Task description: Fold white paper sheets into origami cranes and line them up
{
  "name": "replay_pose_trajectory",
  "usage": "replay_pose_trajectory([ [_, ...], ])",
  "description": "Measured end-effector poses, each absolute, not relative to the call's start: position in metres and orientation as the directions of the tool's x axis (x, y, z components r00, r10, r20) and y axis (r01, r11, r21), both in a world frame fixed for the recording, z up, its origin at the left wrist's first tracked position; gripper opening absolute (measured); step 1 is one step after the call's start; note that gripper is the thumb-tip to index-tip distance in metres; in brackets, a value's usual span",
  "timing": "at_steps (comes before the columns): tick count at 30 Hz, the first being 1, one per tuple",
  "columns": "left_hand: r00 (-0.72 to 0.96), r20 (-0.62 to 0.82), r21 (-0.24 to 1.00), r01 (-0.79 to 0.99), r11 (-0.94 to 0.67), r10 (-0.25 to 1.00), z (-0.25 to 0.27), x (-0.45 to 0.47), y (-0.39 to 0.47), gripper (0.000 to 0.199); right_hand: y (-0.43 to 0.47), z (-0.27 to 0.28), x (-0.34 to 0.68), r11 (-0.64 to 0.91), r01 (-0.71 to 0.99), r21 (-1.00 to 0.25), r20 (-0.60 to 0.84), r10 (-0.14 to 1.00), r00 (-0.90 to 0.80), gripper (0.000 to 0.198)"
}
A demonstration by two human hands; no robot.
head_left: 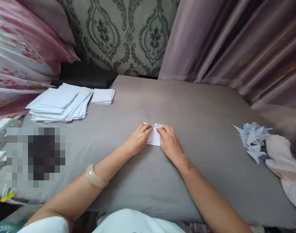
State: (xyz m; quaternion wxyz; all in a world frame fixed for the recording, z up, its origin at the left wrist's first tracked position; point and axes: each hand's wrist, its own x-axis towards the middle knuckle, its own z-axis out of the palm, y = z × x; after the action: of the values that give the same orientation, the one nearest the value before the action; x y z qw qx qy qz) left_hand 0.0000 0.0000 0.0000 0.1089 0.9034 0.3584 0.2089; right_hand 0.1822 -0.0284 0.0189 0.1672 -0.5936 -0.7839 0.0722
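Observation:
A small white sheet of paper point(153, 138), partly folded, lies on the grey bed cover point(167, 184) in front of me. My left hand point(139, 138) grips its left side, fingertips pressed together at the upper middle. From the other side my right hand point(170, 140) holds the right part, thumb and fingers pinched on the paper. The top edge shows two raised flaps with a gap between them. Both hands cover the sheet's sides, so its full folds are hidden.
Back left sit a large stack of white paper point(61, 105) and a smaller stack point(103, 96), near a black cushion-like thing point(89, 75). Several folded paper pieces point(253, 136) lie at right beside pale cloth point(282, 155). Purple curtains point(198, 38) hang behind. A blurred patch hides something at left.

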Motion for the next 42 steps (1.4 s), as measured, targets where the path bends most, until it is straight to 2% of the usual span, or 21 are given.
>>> replay_pose_trajectory([
  [8,0.668,0.153,0.299,0.672,-0.678,0.729,0.009,0.004,0.004,0.055,-0.021,0.021,0.180,0.293,0.925,-0.242,0.089,0.956,-0.279,0.050],
  [12,0.670,0.145,0.290,0.675,-0.679,0.728,0.010,0.002,0.005,0.055,-0.018,0.025,0.179,0.279,0.926,-0.254,0.064,0.960,-0.272,0.051],
  [14,0.690,0.170,0.304,0.642,-0.704,0.704,0.010,-0.003,0.006,0.056,-0.018,0.026,0.182,0.280,0.915,-0.292,0.063,0.960,-0.273,0.051],
  [16,0.700,0.220,0.360,0.588,-0.724,0.679,0.010,-0.009,0.006,0.052,-0.021,0.028,0.188,0.298,0.875,-0.381,0.072,0.953,-0.293,0.047],
  [18,0.695,0.275,0.441,0.522,-0.730,0.664,0.012,-0.017,0.005,0.042,-0.026,0.031,0.196,0.317,0.819,-0.479,0.077,0.944,-0.321,0.038],
  [20,0.691,0.298,0.502,0.473,-0.724,0.658,0.016,-0.023,0.002,0.033,-0.032,0.035,0.202,0.319,0.788,-0.527,0.048,0.937,-0.347,0.033],
  [25,0.706,0.241,0.509,0.493,-0.706,0.666,0.025,-0.029,-0.001,0.065,-0.039,0.044,0.208,0.354,0.800,-0.484,-0.040,0.905,-0.424,0.047],
  [27,0.708,0.239,0.492,0.502,-0.711,0.665,0.025,-0.029,-0.001,0.059,-0.040,0.045,0.206,0.370,0.808,-0.458,-0.024,0.904,-0.428,0.043],
  [31,0.715,0.264,0.422,0.518,-0.744,0.648,0.028,-0.028,-0.002,0.031,-0.040,0.046,0.203,0.448,0.819,-0.358,0.068,0.887,-0.456,0.029],
  [35,0.726,0.257,0.379,0.531,-0.758,0.638,0.032,-0.026,-0.005,0.027,-0.039,0.043,0.202,0.467,0.835,-0.291,0.121,0.884,-0.452,0.028],
  [39,0.695,0.259,0.422,0.544,-0.726,0.671,0.028,-0.026,-0.004,0.032,-0.035,0.037,0.202,0.379,0.839,-0.391,0.142,0.925,-0.352,0.025],
  [42,0.588,0.281,0.524,0.568,-0.634,0.759,0.020,-0.024,-0.001,0.023,-0.031,0.032,0.202,0.279,0.807,-0.521,0.132,0.960,-0.247,0.022],
])
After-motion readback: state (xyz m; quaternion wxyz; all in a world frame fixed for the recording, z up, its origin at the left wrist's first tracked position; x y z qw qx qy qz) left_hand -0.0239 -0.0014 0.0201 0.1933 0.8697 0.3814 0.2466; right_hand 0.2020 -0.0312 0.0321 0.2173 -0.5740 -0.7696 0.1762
